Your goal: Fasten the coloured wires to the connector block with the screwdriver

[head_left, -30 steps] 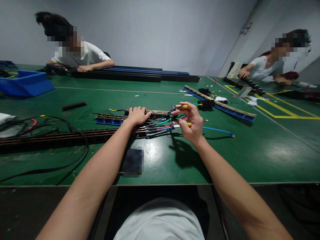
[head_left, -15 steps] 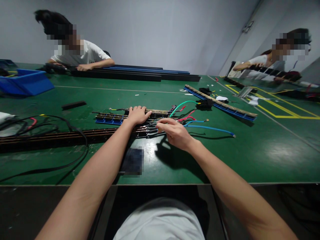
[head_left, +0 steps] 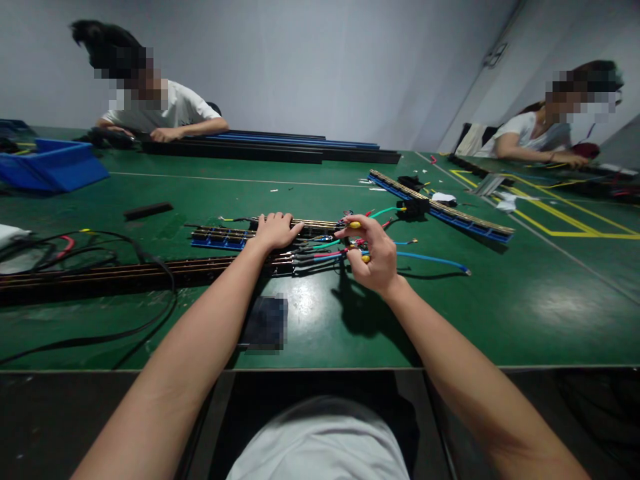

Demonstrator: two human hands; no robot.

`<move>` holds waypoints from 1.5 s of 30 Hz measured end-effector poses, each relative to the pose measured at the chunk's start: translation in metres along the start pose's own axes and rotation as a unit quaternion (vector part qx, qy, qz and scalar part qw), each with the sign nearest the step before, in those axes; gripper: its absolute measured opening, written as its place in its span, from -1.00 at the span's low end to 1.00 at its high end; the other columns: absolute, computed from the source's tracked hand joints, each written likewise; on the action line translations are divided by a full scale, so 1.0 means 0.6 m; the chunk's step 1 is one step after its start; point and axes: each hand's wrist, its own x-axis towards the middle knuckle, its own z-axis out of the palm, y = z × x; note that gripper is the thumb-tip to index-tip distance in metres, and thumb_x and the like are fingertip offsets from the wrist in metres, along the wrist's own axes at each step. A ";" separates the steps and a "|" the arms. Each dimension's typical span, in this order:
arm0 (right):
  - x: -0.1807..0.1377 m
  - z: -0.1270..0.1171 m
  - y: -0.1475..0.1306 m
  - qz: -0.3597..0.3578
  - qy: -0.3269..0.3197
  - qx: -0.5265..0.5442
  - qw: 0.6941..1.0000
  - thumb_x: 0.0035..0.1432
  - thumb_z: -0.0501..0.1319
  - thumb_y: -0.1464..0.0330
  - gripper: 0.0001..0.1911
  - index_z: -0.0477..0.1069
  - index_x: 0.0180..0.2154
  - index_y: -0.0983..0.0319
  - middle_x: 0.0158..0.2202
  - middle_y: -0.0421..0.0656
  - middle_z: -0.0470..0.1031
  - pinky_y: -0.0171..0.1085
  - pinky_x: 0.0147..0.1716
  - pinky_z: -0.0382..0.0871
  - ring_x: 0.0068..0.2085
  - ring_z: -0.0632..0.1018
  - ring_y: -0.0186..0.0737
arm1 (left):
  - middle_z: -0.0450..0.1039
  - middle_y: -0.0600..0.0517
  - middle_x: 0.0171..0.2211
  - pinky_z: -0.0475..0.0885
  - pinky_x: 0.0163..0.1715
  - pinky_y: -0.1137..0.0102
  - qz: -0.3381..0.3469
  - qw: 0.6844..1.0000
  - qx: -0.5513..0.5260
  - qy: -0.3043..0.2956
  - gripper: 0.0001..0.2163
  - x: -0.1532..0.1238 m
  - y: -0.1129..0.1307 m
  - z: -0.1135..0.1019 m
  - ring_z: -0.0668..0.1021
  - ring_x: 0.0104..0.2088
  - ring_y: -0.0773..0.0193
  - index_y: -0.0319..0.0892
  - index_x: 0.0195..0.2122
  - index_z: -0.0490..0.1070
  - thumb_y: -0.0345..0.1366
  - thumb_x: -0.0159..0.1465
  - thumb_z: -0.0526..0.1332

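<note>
My left hand (head_left: 275,230) lies flat, fingers slightly spread, on a short black strip with brass-coloured bars (head_left: 317,225). Beside it is a blue-based strip with similar bars (head_left: 223,237). Nearer me runs a long dark rail (head_left: 220,267), whose right end carries several sleeved wires (head_left: 320,256). My right hand (head_left: 375,253) is around small yellow-handled pliers (head_left: 355,225), thumb on one handle and fingers on the other, the handles spread. The jaws are at the wires and too small to make out. A blue wire (head_left: 430,259) extends right past my hand.
A brass-and-blue strip (head_left: 450,213) lies diagonally at the right, by a black connector (head_left: 413,208). A dark pixelated flat object (head_left: 265,323) lies near the front edge. Black cables (head_left: 165,313) and a blue bin (head_left: 55,163) are left. Two co-workers sit across the table.
My right hand has moved right along the wires, and the pliers' handles now show spread apart. My left hand stays put. The co-worker at right has lowered a dark strip.
</note>
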 end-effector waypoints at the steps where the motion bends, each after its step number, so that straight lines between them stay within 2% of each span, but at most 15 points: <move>1: -0.001 0.000 0.001 0.007 0.008 0.007 1.000 -0.05 0.10 0.56 -0.41 0.32 0.07 0.16 -0.25 -0.18 0.65 -0.05 0.03 0.52 -0.12 0.66 -0.08 | 0.39 -0.25 0.20 0.12 0.25 -0.06 0.001 1.000 -0.001 0.000 -0.43 0.001 -0.001 0.001 0.37 0.23 -0.12 -0.20 0.19 0.38 0.09 0.44 -0.14; 5: -0.003 0.001 0.005 0.020 0.028 0.019 0.999 -0.03 0.09 0.53 -0.43 0.32 0.06 0.16 -0.25 -0.19 0.65 -0.04 0.03 0.52 -0.16 0.68 -0.10 | 0.38 -0.24 0.21 0.11 0.26 -0.05 0.001 1.000 -0.005 0.001 -0.42 0.002 -0.003 0.003 0.37 0.24 -0.11 -0.18 0.19 0.38 0.10 0.44 -0.15; 9: -0.001 -0.002 -0.001 -0.035 -0.009 0.038 0.999 -0.08 0.10 0.52 -0.37 0.30 0.10 0.18 -0.17 -0.13 0.62 -0.08 -0.07 0.57 -0.18 0.69 -0.09 | 0.39 -0.25 0.20 0.13 0.24 -0.05 0.002 1.000 0.000 0.004 -0.41 0.002 -0.005 0.004 0.38 0.23 -0.12 -0.20 0.17 0.39 0.11 0.44 -0.16; 12: -0.004 0.001 -0.012 -0.061 -0.014 0.067 0.996 -0.05 0.12 0.50 -0.36 0.26 0.14 0.15 -0.13 -0.10 0.61 -0.03 -0.02 0.57 -0.10 0.68 -0.03 | 0.39 -0.27 0.19 0.14 0.24 -0.05 0.003 1.000 0.003 0.005 -0.40 0.001 -0.004 0.003 0.38 0.22 -0.13 -0.21 0.16 0.40 0.12 0.44 -0.16; 17: -0.016 0.024 -0.028 -0.007 0.020 0.121 0.992 0.16 0.13 0.46 -0.40 0.09 0.23 0.14 0.01 -0.02 0.56 0.02 0.11 0.52 0.01 0.65 -0.05 | 0.39 -0.26 0.20 0.15 0.23 -0.03 0.001 1.000 0.001 0.004 -0.41 -0.002 -0.001 0.000 0.38 0.22 -0.12 -0.19 0.17 0.39 0.11 0.44 -0.16; 20: -0.018 0.037 -0.032 0.024 0.021 0.128 0.991 0.23 0.11 0.46 -0.47 0.10 0.21 0.15 -0.01 -0.02 0.57 -0.01 0.15 0.49 0.04 0.64 -0.10 | 0.39 -0.25 0.21 0.14 0.24 -0.02 -0.001 1.000 0.003 0.002 -0.42 -0.003 0.000 -0.001 0.38 0.23 -0.11 -0.18 0.18 0.38 0.11 0.44 -0.15; 25: -0.021 0.050 -0.022 0.047 -0.011 0.164 0.985 0.24 0.09 0.50 -0.53 0.15 0.17 0.16 0.01 -0.02 0.54 -0.15 0.03 0.56 -0.04 0.67 -0.19 | 0.39 -0.25 0.21 0.12 0.25 -0.03 -0.004 1.000 0.009 -0.002 -0.42 -0.004 0.003 -0.003 0.38 0.23 -0.10 -0.18 0.18 0.38 0.10 0.44 -0.16; 28: -0.021 0.052 -0.014 0.017 -0.035 0.169 0.985 0.19 0.06 0.58 -0.52 0.22 0.13 0.17 0.01 -0.02 0.53 -0.21 -0.05 0.59 -0.07 0.68 -0.23 | 0.39 -0.26 0.21 0.13 0.24 -0.03 -0.003 1.000 0.008 -0.003 -0.42 -0.004 0.004 -0.005 0.38 0.23 -0.10 -0.19 0.18 0.38 0.10 0.44 -0.16; 33: -0.012 0.050 -0.017 -0.085 -0.106 0.156 0.978 0.06 -0.04 0.69 -0.50 0.37 -0.04 0.18 -0.10 -0.07 0.60 -0.16 0.05 0.57 0.10 0.58 -0.22 | 0.39 -0.27 0.20 0.13 0.24 -0.04 -0.001 1.000 0.007 0.001 -0.41 -0.001 0.001 -0.002 0.38 0.22 -0.12 -0.21 0.17 0.38 0.10 0.44 -0.16; 36: -0.008 0.048 -0.022 -0.101 -0.125 0.152 0.975 0.07 -0.02 0.67 -0.53 0.37 -0.06 0.20 -0.07 -0.04 0.59 -0.17 0.02 0.58 0.10 0.58 -0.20 | 0.39 -0.27 0.20 0.13 0.24 -0.05 -0.001 1.000 0.007 -0.001 -0.41 0.001 0.001 -0.001 0.38 0.23 -0.12 -0.20 0.18 0.38 0.11 0.44 -0.16; 38: -0.008 0.046 -0.022 -0.064 -0.090 0.131 0.985 0.10 0.04 0.63 -0.55 0.33 0.00 0.19 -0.08 -0.04 0.58 -0.18 -0.06 0.61 0.04 0.62 -0.16 | 0.38 -0.27 0.21 0.13 0.24 -0.04 -0.002 1.000 0.005 -0.003 -0.41 0.001 0.001 -0.002 0.38 0.23 -0.13 -0.21 0.18 0.38 0.11 0.44 -0.16; 40: -0.008 0.041 -0.020 0.009 -0.042 0.100 0.994 0.09 0.09 0.59 -0.53 0.28 0.04 0.18 -0.11 -0.06 0.58 -0.26 -0.23 0.63 -0.09 0.67 -0.17 | 0.38 -0.27 0.21 0.12 0.25 -0.04 -0.003 1.000 0.003 -0.006 -0.41 0.001 0.003 -0.003 0.37 0.23 -0.13 -0.21 0.18 0.38 0.11 0.43 -0.15; 42: -0.008 0.036 -0.016 0.080 -0.006 0.081 0.993 0.05 0.09 0.59 -0.52 0.27 0.02 0.17 -0.15 -0.11 0.58 -0.34 -0.39 0.58 -0.20 0.69 -0.21 | 0.38 -0.26 0.21 0.11 0.25 -0.04 -0.005 1.000 0.002 -0.007 -0.42 0.001 0.004 -0.004 0.37 0.23 -0.11 -0.19 0.18 0.38 0.10 0.43 -0.15; 45: -0.008 0.032 -0.011 0.127 0.043 0.102 0.986 0.04 0.08 0.59 -0.54 0.27 -0.01 0.16 -0.17 -0.14 0.59 -0.42 -0.52 0.49 -0.22 0.69 -0.23 | 0.39 -0.24 0.21 0.11 0.25 -0.04 -0.006 1.000 0.001 -0.007 -0.43 0.002 0.003 -0.003 0.37 0.24 -0.10 -0.17 0.18 0.37 0.11 0.43 -0.15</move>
